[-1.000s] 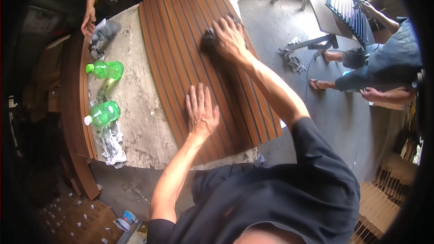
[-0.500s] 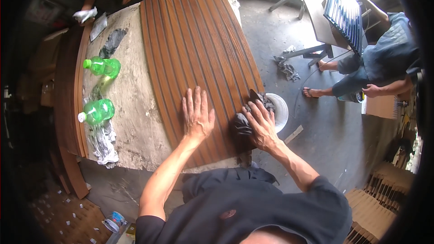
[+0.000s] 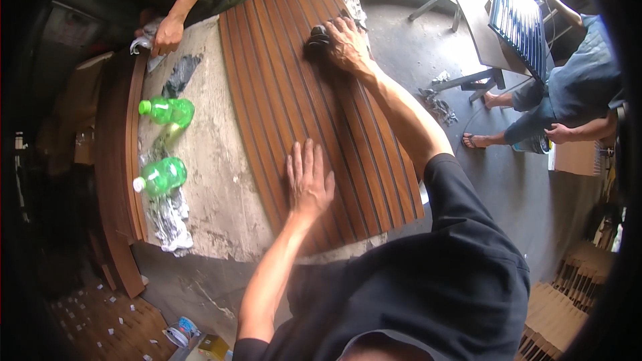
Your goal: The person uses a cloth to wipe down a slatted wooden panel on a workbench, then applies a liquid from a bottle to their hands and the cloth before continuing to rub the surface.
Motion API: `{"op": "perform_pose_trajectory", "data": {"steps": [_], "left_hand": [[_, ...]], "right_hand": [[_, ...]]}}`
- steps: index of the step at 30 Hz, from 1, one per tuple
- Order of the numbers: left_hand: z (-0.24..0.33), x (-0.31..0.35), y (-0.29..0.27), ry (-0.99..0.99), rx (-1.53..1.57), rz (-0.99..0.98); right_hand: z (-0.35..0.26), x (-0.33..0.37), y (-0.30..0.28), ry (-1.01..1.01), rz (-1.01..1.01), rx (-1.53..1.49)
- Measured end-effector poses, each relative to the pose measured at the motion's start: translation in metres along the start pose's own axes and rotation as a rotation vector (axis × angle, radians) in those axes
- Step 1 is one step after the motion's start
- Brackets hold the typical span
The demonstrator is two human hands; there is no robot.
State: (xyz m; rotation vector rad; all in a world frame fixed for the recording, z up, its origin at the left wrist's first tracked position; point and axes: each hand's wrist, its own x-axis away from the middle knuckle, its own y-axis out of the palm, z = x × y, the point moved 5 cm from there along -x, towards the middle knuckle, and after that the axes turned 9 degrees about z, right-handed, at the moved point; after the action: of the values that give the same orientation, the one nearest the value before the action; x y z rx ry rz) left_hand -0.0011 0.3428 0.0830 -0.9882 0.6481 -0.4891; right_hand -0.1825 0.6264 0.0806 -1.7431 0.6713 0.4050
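A brown slatted wood panel with dark grooves lies across a worn, pale worktable. My left hand rests flat on its near part, fingers stretched out, holding nothing. Out at the panel's far end, my right hand presses a dark crumpled rag onto the slats. The palm and fingers cover part of the rag.
Two green bottles and crumpled grey rags sit along the table's left. At far left, a co-worker's hand holds a pale cloth by brown boards. Rightward, another person stands by a dark slatted panel.
My right hand has slid the rag from the panel's near right to its far end. My left hand stays flat on the slats. The left co-worker's arm has come further into view.
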Motion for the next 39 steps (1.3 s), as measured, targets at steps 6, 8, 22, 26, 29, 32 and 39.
{"op": "perform_pose_trajectory", "data": {"steps": [6, 8, 22, 26, 29, 32, 39], "left_hand": [[-0.011, 0.008, -0.006, -0.015, 0.031, 0.078], [-0.015, 0.012, 0.0, -0.021, 0.082, 0.103], [-0.063, 0.107, -0.048, -0.406, -0.078, 0.235], [-0.064, 0.096, -0.04, -0.425, -0.005, 0.217], [-0.077, 0.112, -0.042, -0.475, -0.038, 0.248], [-0.087, 0.126, -0.046, -0.551, 0.0, 0.409], [-0.089, 0.132, -0.043, -0.594, 0.411, 0.536]], "right_hand": [[-0.058, 0.162, -0.112, -0.022, -0.145, -0.122], [-0.08, 0.221, -0.165, -0.008, -0.254, -0.105], [-0.052, 0.116, -0.059, 0.015, -0.061, 0.018], [-0.092, 0.033, 0.03, 0.134, 0.0, 0.066], [-0.209, 0.063, 0.043, -0.151, -0.203, -0.138], [-0.272, 0.137, 0.002, -0.336, -0.194, -0.307], [-0.275, 0.262, -0.136, -0.279, -0.421, -0.33]]}}
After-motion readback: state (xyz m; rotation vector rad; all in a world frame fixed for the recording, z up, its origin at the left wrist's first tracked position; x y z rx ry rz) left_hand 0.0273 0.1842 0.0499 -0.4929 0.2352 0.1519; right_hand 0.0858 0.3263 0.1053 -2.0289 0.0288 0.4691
